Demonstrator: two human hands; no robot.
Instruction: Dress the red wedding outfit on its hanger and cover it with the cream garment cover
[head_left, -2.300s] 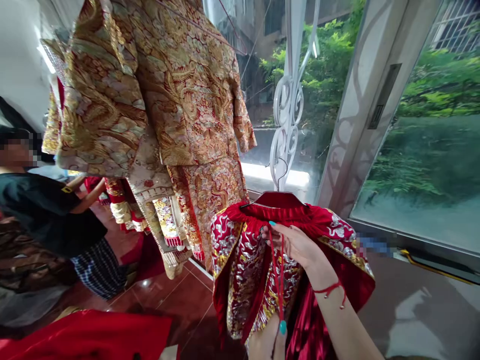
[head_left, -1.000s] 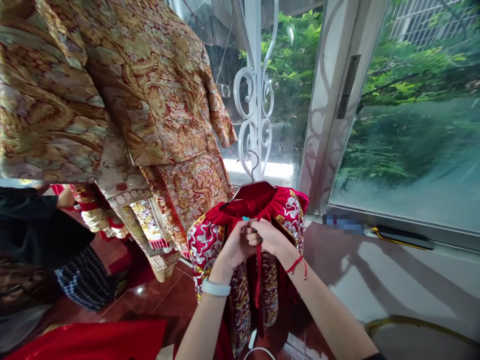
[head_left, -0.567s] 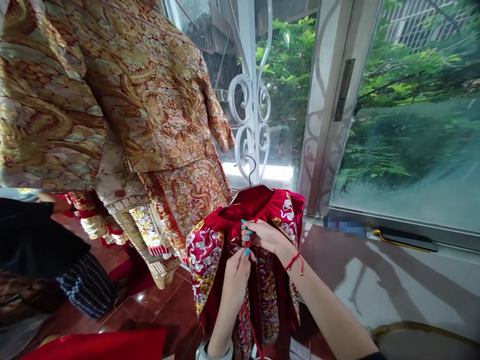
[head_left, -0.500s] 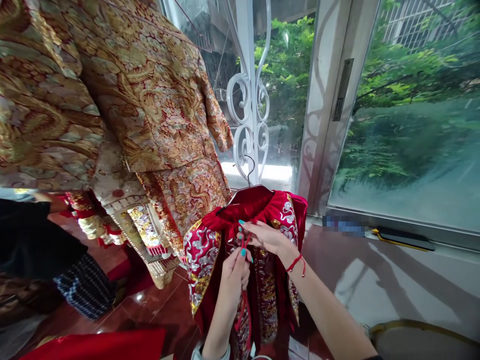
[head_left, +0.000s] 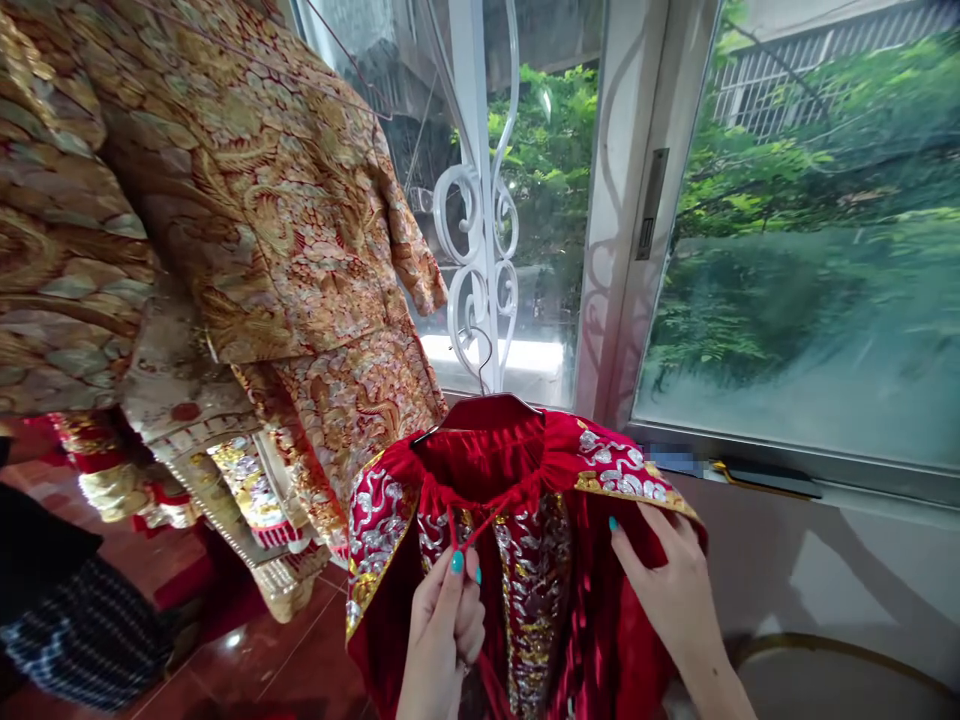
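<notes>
A red velvet cape-like garment [head_left: 480, 455] with silver and gold embroidered panels hangs from a dark hanger [head_left: 491, 408] in front of me. My left hand [head_left: 444, 625] is closed in a pinch on the red drawstring [head_left: 469, 540], whose two strands run up to the gathered neckline in a V. At the right-hand shoulder flap [head_left: 626, 468], my right hand [head_left: 671, 570] has its thumb spread away from the fingers. Those fingertips go under the flap's gold edge and are hidden, with the flap raised over them.
Gold brocade jackets [head_left: 300, 220] hang at left, above other embroidered garments [head_left: 247, 490]. A white scrolled metal stand [head_left: 476, 210] rises before the window [head_left: 780, 330]. A black-and-yellow object [head_left: 772, 478] lies on the sill. At lower left, part of a person in dark clothes [head_left: 45, 560] shows.
My right hand has left the drawstring and moved right to the shoulder flap, which now spreads outward. My left hand still pinches the drawstring, slightly lower and farther left. The view has shifted.
</notes>
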